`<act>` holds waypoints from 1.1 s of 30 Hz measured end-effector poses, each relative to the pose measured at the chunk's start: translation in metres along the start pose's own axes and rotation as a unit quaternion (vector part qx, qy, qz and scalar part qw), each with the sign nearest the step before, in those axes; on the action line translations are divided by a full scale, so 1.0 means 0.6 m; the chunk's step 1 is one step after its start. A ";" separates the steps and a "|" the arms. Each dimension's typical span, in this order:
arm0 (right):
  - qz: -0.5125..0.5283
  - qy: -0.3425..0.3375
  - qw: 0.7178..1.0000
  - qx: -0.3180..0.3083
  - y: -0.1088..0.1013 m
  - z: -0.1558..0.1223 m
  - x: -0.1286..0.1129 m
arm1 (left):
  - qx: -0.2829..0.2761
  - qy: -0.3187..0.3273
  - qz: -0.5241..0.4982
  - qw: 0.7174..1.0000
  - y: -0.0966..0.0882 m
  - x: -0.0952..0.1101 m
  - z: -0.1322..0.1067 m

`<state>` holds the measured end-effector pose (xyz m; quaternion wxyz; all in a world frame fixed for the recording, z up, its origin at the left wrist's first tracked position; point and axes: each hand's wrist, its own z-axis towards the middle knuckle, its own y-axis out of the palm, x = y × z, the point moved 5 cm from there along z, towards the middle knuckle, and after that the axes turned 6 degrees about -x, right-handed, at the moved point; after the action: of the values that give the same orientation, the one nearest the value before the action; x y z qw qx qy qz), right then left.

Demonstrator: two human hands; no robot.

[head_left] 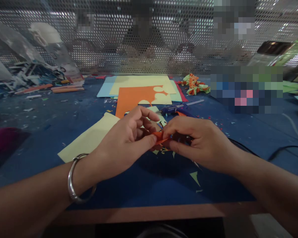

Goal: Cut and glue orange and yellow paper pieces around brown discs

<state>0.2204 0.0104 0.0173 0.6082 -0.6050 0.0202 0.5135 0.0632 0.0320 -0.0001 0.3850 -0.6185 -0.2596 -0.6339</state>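
Observation:
Above the table's near middle, a small folded piece of orange paper (160,137) is pinched between my two hands. My left hand (129,138), with a silver bangle (71,181) on its wrist, grips the paper's left side between thumb and fingers. On the other side, my right hand (196,135) has its thumb and forefinger closed on the paper's right end. Something dark and shiny shows within the curl of my right fingers, too hidden to name. Pale paper scraps (195,178) lie below and beside my hands.
Behind my hands lie a cut orange sheet (126,99), yellow sheets (144,81) and a blue glue gun (172,109). Crumpled orange-and-green paper shapes (193,84) sit farther back. A clear bottle (59,54) stands left, near a perforated metal panel (101,49). A black cable (285,148) runs right.

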 end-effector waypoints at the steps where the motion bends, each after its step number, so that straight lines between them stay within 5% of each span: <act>1: -0.006 -0.003 1.000 0.003 0.000 0.001 0.001 | 0.004 -0.004 -0.006 1.000 0.000 -0.002 -0.001; 9: -0.014 -0.013 1.000 0.002 0.002 -0.003 0.004 | -0.065 -0.054 0.003 0.996 0.007 -0.018 -0.002; 16: -0.008 0.058 0.997 0.051 -0.017 -0.003 0.006 | 0.026 0.013 0.083 0.996 -0.010 -0.005 -0.001; 21: 0.016 0.099 0.993 0.067 -0.015 -0.003 0.008 | 0.069 0.100 0.290 0.949 -0.010 0.020 -0.013; 28: 0.085 0.106 0.991 0.015 0.003 0.001 0.013 | 0.083 0.166 0.394 0.900 0.004 0.031 -0.027; 33: 0.084 0.125 0.988 0.019 0.001 0.001 0.015 | 0.059 0.127 0.285 0.948 0.002 0.027 -0.029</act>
<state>0.2243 0.0160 0.0114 0.5670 -0.6492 0.1565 0.4823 0.0552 0.0145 0.0137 0.6152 -0.5571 -0.0582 -0.5548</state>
